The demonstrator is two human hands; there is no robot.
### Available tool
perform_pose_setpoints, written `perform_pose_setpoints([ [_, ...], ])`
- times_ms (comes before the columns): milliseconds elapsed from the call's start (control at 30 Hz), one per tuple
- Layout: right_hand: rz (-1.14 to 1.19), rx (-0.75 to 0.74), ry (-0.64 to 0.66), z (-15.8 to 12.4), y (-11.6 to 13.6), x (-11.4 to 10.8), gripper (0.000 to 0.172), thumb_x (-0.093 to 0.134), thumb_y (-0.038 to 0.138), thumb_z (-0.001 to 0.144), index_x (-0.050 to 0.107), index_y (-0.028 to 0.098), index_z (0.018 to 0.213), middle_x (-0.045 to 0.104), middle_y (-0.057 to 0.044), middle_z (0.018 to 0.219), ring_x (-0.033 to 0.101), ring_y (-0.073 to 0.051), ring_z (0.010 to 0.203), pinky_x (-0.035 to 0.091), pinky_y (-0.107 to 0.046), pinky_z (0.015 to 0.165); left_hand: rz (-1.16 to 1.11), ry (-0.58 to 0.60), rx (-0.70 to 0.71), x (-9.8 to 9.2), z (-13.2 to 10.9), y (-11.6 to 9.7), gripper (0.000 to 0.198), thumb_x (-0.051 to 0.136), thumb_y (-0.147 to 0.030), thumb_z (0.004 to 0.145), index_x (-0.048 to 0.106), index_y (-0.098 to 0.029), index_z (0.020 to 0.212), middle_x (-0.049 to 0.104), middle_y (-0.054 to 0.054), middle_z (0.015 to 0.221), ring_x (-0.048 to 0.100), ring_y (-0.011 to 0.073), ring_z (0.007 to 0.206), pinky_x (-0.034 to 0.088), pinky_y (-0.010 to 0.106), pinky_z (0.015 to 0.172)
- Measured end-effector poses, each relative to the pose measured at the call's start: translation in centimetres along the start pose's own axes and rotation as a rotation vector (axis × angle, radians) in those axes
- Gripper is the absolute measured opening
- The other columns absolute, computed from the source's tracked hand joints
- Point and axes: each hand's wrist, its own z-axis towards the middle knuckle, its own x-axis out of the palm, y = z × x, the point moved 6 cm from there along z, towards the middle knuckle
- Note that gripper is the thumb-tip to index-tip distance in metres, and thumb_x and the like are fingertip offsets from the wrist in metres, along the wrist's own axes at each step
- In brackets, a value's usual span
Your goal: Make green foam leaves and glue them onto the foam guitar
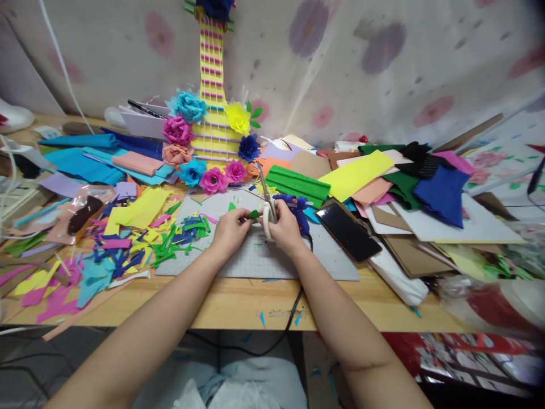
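Above the grey cutting mat (pixel 327 262), my left hand (pixel 231 232) pinches a small green paper leaf (pixel 254 215) between thumb and fingertips. My right hand (pixel 284 226) is closed on the white-handled scissors (pixel 267 218), whose blades point up and away from me. The fingertips of both hands are close together near the leaf. Just beyond my right hand lies a blue glue gun (pixel 301 213). Behind the mat stands a yellow guitar-shaped piece (pixel 212 85) with strings and several paper flowers round its body.
Paper scraps (pixel 128 238) cover the left side. A dark phone (pixel 348 231) lies at the mat's right edge. Green crepe paper (pixel 298 184), yellow paper (pixel 361 175) and stacked cardboard fill the right. A black cable (pixel 293 311) hangs over the table's front edge (pixel 230 318).
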Motion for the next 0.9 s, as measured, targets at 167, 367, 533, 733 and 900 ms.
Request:
perform_pose_setpoints([
  [167, 0.037, 0.081, 0.012, 0.3, -1.2, 0.3, 0.021, 0.057, 0.027, 0.066, 0.048, 0.022, 0.084, 0.062, 0.000, 0.079, 0.056, -0.016, 0.070, 0.042, -0.028, 0.065, 0.026, 0.014, 0.001, 0.1, 0.1, 0.2, 0.019, 0.056, -0.022, 0.071, 0.066, -0.017, 0.087, 0.065, 0.002, 0.074, 0.056, 0.0143, 0.066, 0.040, 0.025, 0.063],
  [367, 0.055, 0.097, 0.007, 0.2, -1.0, 0.4, 0.022, 0.059, 0.024, 0.064, 0.049, 0.021, 0.083, 0.064, 0.000, 0.081, 0.058, -0.016, 0.071, 0.044, -0.030, 0.068, 0.040, 0.020, 0.004, 0.2, 0.0, 0.3, 0.022, 0.056, -0.023, 0.072, 0.067, -0.017, 0.090, 0.067, 0.004, 0.078, 0.057, 0.0149, 0.068, 0.042, 0.025, 0.064],
  [533, 0.101, 0.112, 0.014, 0.2, -1.1, 0.6, 0.021, 0.060, 0.025, 0.065, 0.049, 0.022, 0.082, 0.065, -0.001, 0.080, 0.060, -0.016, 0.072, 0.044, -0.029, 0.067, 0.037, 0.023, 0.035, 0.3, -0.1, 0.1, 0.022, 0.052, -0.021, 0.074, 0.068, -0.018, 0.089, 0.069, 0.004, 0.082, 0.060, 0.0156, 0.072, 0.043, 0.026, 0.068],
  [733, 0.008, 0.144, 0.009, 0.3, -1.5, 0.7, 0.020, 0.058, 0.023, 0.065, 0.047, 0.022, 0.081, 0.063, 0.000, 0.076, 0.059, -0.017, 0.069, 0.044, -0.030, 0.068, -0.043, 0.027, 0.001, 0.4, -0.1, 0.5, 0.021, 0.051, -0.020, 0.075, 0.068, -0.019, 0.087, 0.070, 0.004, 0.086, 0.061, 0.0165, 0.077, 0.044, 0.026, 0.071],
  [900, -0.039, 0.108, 0.025, 0.4, -1.7, 1.1, 0.018, 0.056, 0.024, 0.064, 0.046, 0.023, 0.078, 0.058, 0.003, 0.071, 0.055, -0.016, 0.066, 0.043, -0.028, 0.063, -0.137, 0.050, -0.027, 0.9, 0.2, 1.2, 0.019, 0.052, -0.022, 0.073, 0.067, -0.017, 0.084, 0.069, 0.003, 0.077, 0.060, 0.0156, 0.069, 0.044, 0.026, 0.065],
])
